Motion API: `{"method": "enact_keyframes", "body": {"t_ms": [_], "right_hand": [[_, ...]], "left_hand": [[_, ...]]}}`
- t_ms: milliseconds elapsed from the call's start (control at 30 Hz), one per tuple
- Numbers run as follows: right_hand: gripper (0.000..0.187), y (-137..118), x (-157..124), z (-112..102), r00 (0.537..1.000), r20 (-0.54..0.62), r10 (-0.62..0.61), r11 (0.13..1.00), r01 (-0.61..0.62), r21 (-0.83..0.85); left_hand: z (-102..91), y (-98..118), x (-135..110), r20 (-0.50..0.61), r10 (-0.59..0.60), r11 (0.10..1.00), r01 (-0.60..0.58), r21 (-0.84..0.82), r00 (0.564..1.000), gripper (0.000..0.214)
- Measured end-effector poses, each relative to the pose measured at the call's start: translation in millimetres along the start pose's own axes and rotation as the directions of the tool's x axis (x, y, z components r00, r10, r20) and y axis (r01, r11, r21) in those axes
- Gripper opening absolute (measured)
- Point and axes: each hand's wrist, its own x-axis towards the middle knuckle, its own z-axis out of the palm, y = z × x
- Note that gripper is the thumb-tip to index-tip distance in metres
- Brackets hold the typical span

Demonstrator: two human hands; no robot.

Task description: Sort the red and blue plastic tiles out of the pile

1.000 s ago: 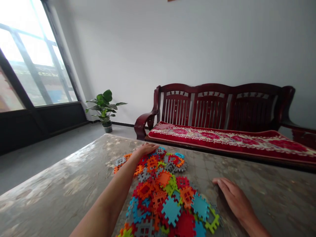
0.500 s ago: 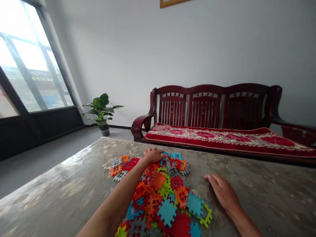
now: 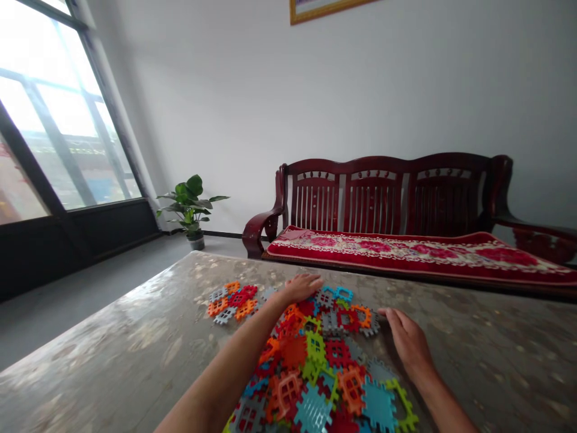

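A pile of notched plastic building tiles [image 3: 315, 346] in red, orange, lime, grey and blue lies on the table, overlapping in a loose heap. My left hand [image 3: 304, 287] rests palm down on the far edge of the heap, fingers stretched to the right; the tiles under it are hidden. At the heap's right side is my right hand [image 3: 409, 340], held low by the table. Its fingertips come close to a grey tile [image 3: 372, 325], and its fingers look extended with nothing in them. A smaller cluster of tiles [image 3: 232, 300] lies to the left of my left forearm.
The patterned table [image 3: 148, 355] spreads out on both sides of the tiles. Behind it stands a dark red wooden bench [image 3: 374, 204] with a floral red cover [image 3: 406, 249]. A potted plant [image 3: 192, 207] is on the floor at the back left, near a window [image 3: 67, 132].
My left hand has moved right, and the main heap has shifted right with it, closer to my right hand. The gap to the smaller left cluster has widened. The view has tilted slightly up.
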Motion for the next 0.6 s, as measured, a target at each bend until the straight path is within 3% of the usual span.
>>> {"method": "enact_keyframes", "body": {"t_ms": [100,200,333,433,600], "right_hand": [[0.058,-0.7,-0.3,-0.9,1.0,-0.016,0.018,1.0,-0.018,0.018],[0.057,-0.7,0.4,-0.3,1.0,-0.018,0.011,1.0,-0.01,0.029],[0.055,0.7,1.5,1.4,1.0,0.0,-0.011,1.0,0.011,0.016],[0.055,3.5,1.9,2.5,1.0,0.009,-0.011,1.0,0.011,0.009],[0.054,8.8,2.2,2.5,1.0,-0.014,-0.001,1.0,0.001,0.016]], "left_hand": [[-28.2,-46.0,-23.2,-0.122,-0.152,0.988,0.155,0.014,0.981,0.059],[-56.4,-107.3,-65.8,-0.22,-0.322,0.941,0.337,0.029,0.921,0.057],[-71.4,-171.1,-120.7,-0.222,-0.459,0.877,0.479,0.041,0.86,0.055],[-64.3,-189.6,-136.7,-0.2,-0.459,0.878,0.477,0.048,0.866,0.054],[-41.8,-180.2,-120.2,-0.177,-0.357,0.927,0.371,0.051,0.917,0.056]]}}
